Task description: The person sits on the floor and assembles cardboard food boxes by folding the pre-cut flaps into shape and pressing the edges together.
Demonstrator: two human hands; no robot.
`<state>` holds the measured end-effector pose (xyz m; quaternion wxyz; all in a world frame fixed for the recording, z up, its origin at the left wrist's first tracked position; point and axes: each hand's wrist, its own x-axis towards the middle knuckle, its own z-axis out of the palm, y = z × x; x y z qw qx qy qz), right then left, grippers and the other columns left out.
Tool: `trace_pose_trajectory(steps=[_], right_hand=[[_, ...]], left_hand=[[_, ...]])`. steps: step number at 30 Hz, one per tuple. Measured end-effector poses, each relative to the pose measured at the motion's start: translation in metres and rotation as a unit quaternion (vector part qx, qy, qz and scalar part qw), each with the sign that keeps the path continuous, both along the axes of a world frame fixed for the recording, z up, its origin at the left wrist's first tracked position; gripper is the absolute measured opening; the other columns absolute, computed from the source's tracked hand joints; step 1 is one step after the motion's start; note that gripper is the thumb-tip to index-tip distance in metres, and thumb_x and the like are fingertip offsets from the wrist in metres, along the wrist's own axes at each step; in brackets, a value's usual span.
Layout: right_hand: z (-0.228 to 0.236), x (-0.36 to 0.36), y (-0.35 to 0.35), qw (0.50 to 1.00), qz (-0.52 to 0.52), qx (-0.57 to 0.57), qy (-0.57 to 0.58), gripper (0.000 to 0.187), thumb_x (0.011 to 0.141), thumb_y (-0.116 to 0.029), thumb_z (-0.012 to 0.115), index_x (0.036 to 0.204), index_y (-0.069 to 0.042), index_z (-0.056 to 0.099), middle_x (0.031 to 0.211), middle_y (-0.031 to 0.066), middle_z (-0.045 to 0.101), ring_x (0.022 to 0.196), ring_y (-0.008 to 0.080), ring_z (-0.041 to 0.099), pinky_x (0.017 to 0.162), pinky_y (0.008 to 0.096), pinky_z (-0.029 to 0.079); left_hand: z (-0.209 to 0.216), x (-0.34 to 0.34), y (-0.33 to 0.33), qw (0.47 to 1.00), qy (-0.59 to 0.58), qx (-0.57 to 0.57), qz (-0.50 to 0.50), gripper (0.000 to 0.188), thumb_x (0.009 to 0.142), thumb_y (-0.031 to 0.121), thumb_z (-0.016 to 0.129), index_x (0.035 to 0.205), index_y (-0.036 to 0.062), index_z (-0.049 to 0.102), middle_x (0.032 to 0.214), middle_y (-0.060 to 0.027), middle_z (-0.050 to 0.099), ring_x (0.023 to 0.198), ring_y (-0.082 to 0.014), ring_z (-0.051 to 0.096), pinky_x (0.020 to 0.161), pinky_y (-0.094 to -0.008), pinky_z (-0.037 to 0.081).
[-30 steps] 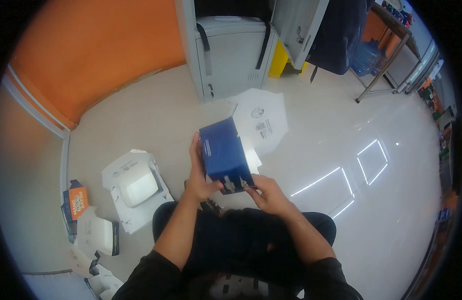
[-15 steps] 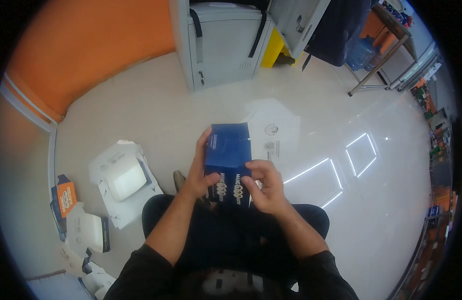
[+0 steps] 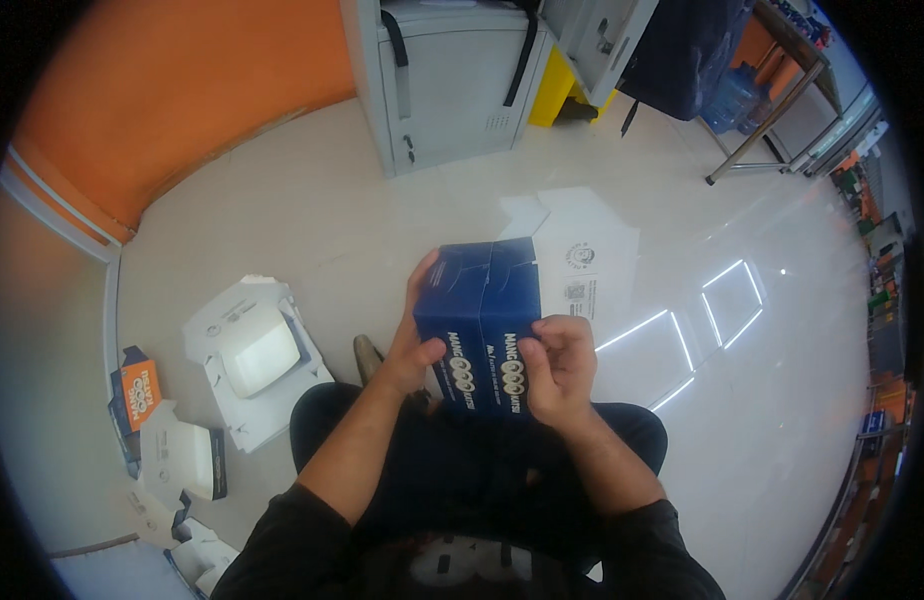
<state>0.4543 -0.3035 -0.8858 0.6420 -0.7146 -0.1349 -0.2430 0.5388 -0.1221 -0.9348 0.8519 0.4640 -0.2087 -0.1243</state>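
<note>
"Floor (image 3: 742, 420) is spreading pale and glossy under everything, and one orange wall (image 3: 192, 90) is curving along the far left."

"What's coming after those?"

"One grey locker (image 3: 457, 95) is standing straight ahead."

"What's being held, and which way is it pointing?"

"One blue box (image 3: 480, 285), hanging just above the person's lap (image 3: 472, 460). Its plain side is facing up, its printed side is facing back toward the person, and its long axis, as seen, is running from the lap outward, leaning only a little. One white panel (image 3: 597, 245) is showing past its far right side; whether they're joining, I'm not able to tell."

"What are you counting on the left?"

"One white tray-like carton (image 3: 257, 350) is lying on white card (image 3: 252, 420). Farther left, one white-and-dark carton (image 3: 194, 458) and one orange-and-dark carton (image 3: 140, 393) are lying close together."

"How is the box being held?"

"Two hands are clamping it. The left hand (image 3: 410, 350) is wrapping the left side, thumb pressing the printed face; the right hand (image 3: 565, 370) is pinching the right edge."

"Anything smaller?"

"Two black straps (image 3: 396, 40) are hanging down the locker's front."
</note>
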Motion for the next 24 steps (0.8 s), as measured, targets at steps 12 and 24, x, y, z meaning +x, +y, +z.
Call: trace_pose_trajectory(steps=[12,24], right_hand=[[0.009,0.019,-0.004,1.000,0.001,-0.013,0.001,0.039,0.102,0.003,0.059,0.137,0.000,0.043,0.104,0.0137,0.066,0.089,0.0140,0.066,0.076,0.0271,0.053],[0.028,0.020,-0.028,0.976,0.004,-0.166,0.143,0.046,0.097,-0.008,0.069,0.141,-0.009,0.055,0.084,0.0157,0.068,0.079,0.0240,0.073,0.072,0.0346,0.055]], left_hand=[[-0.003,-0.001,-0.006,0.998,0.036,-0.031,-0.031,0.112,0.080,0.059,0.077,0.162,0.0064,0.022,0.155,-0.0156,0.040,0.143,-0.0283,0.043,0.119,-0.0435,0.035],[-0.023,0.010,0.000,0.994,0.085,0.030,-0.058,0.098,0.091,0.060,0.064,0.162,0.0065,0.022,0.152,-0.0155,0.043,0.139,-0.0257,0.046,0.117,-0.0382,0.038]])
